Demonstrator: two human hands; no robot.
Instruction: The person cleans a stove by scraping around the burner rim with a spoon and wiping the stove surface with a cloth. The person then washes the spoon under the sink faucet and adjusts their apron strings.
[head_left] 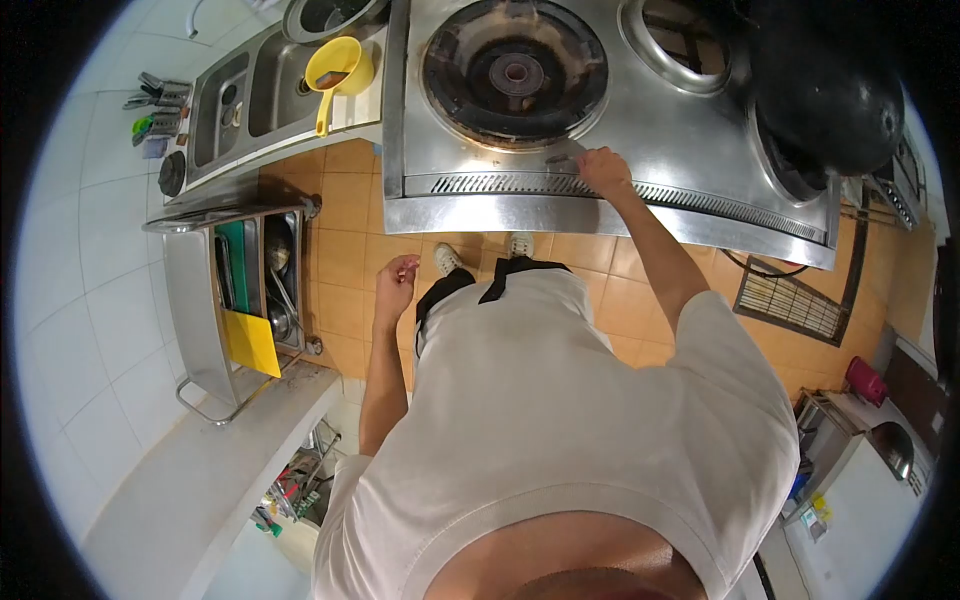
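My right hand (605, 172) is closed at the front of the steel stove top (690, 140), just above the slotted vent strip. A small flat grey tool (563, 158) sticks out from its left side; the fingers cover the rest, so its exact kind is unclear. Beyond it lies the large round burner (516, 75), blackened with soot and browned at the rim. My left hand (397, 287) hangs in the air left of my body, below the stove's front edge. Its fingers are loosely bent, with nothing visible in them.
A black wok (825, 90) stands at the stove's right, near another burner ring (675, 45). To the left are a sink (278, 85) and a yellow dipper (350, 62). A steel trolley (195, 310) with a yellow board (250, 342) stands left. A floor grate (790, 300) lies right.
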